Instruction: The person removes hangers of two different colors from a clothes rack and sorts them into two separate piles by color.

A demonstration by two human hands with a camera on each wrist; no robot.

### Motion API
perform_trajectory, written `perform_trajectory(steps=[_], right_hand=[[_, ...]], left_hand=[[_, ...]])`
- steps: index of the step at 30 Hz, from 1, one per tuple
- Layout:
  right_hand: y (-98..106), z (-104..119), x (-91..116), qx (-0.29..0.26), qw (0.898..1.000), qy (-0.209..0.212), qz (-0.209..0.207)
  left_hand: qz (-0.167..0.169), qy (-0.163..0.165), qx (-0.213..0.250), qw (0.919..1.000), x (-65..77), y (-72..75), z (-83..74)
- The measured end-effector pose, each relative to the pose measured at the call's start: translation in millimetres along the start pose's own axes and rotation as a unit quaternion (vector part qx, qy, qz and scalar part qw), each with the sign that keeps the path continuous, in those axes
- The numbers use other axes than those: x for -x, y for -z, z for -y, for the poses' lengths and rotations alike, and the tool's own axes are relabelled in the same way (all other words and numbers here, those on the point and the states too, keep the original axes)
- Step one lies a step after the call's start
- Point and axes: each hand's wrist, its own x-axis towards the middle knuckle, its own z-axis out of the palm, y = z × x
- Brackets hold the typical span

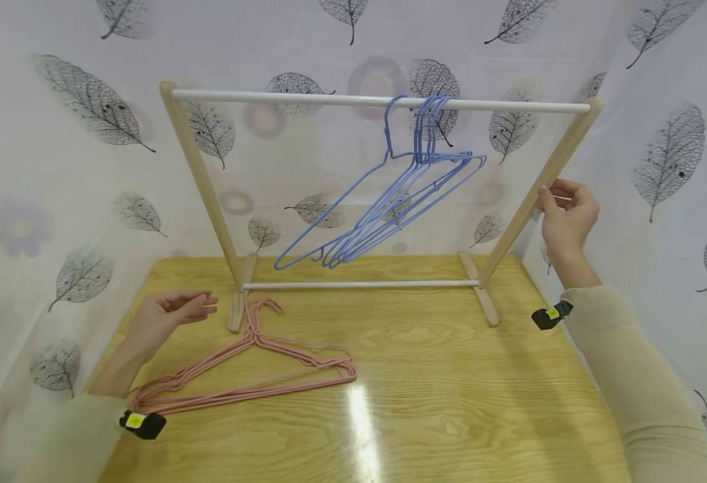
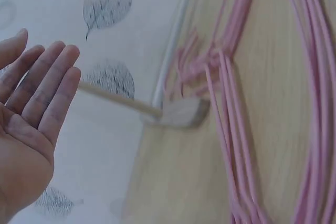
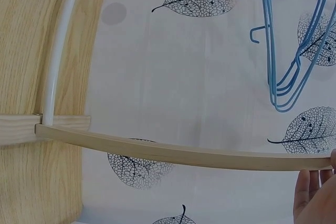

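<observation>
Several blue hangers point(image 1: 384, 201) hang by their hooks from the white top rail point(image 1: 281, 98) of a wooden clothes rack. On the table at the left lie several pink hangers point(image 1: 257, 339), stacked flat. My right hand point(image 1: 569, 213) grips the rack's right wooden post point(image 1: 522, 194) partway up; in the right wrist view, fingers and thumb point(image 3: 334, 158) sit on opposite sides of that post. Above the left end of the pink hangers my left hand point(image 1: 169, 318) is held in the air, empty. Its fingers point(image 2: 52, 77) look extended in the left wrist view.
The rack's feet point(image 1: 480, 295) stand on the wooden table point(image 1: 426, 389), joined by a lower white rail point(image 1: 359, 285). Behind the table and along its sides hangs a pale leaf-patterned cloth point(image 1: 39, 201).
</observation>
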Motion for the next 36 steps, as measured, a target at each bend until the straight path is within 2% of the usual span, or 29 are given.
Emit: perform_trajectory(steps=[3,7,18,24,26,31,36], right_hand=[[0,0,0,-0.002,1.0,-0.002,-0.001],[-1,-1,-1,-0.007,1.0,0.0,0.0],[0,0,-1,-0.013,1.0,0.005,-0.01],[-1,1,-1,-0.025,1.0,0.0,-0.008],[-1,0,-1,-0.023,1.0,-0.002,-0.008],[0,0,-1,-0.019,1.0,-0.004,-0.009],[-1,1,0,-0.001,1.0,0.004,-0.009]], left_hand=[[0.008,-0.027,0.018,0.9994,-16.3,-17.6,-6.6],[0.024,-0.047,0.025,0.9983,-34.9,-39.9,-15.6],[0.072,-0.067,0.029,0.9948,-72.4,-91.8,-47.3],[0.047,-0.036,-0.034,0.9977,-85.3,-115.7,-65.6],[0.036,-0.03,-0.039,0.9981,-89.6,-122.8,-70.7],[0.026,-0.036,-0.036,0.9983,-100.5,-138.2,-80.9],[0.025,-0.044,-0.072,0.9961,-108.1,-150.4,-86.6]])
